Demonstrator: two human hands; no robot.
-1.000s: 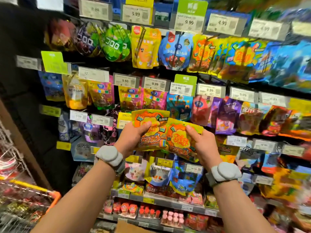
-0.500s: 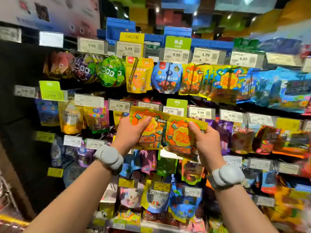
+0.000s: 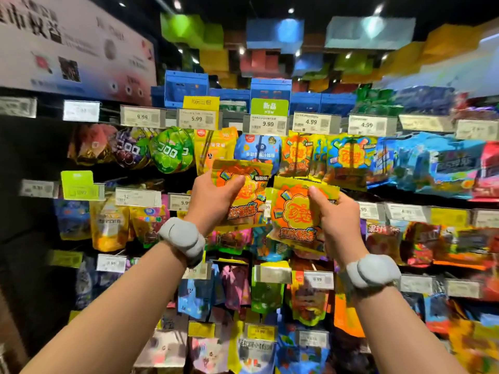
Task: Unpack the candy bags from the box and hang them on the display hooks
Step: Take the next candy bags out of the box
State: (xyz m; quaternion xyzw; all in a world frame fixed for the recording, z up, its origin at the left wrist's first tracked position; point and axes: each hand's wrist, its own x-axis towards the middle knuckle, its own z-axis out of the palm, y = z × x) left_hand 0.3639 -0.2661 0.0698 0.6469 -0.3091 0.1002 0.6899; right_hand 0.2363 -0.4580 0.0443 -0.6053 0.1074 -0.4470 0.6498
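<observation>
Two candy bags are raised side by side before a crowded wall of hanging sweets, one in each hand. On the left, the left hand [image 3: 216, 197] grips a yellow and orange bag [image 3: 243, 193], thumb curled across its front and fingers hidden behind. Beside it, lower, the right hand [image 3: 333, 211] pinches a matching bag [image 3: 293, 211] the same way, thumb on its upper front. Grey bands sit on both wrists. Up and to the right, in the top row under the 4.99 price tag [image 3: 310, 122], hang matching orange bags [image 3: 348, 157], likely the target. The hooks themselves are hidden by tags and packaging, and the bags' hang holes cannot be made out. To hang well, I judge each bag should go up singly, top edge level and facing forward, with the hole threaded squarely onto the hook so neighbours are not knocked off
</observation>
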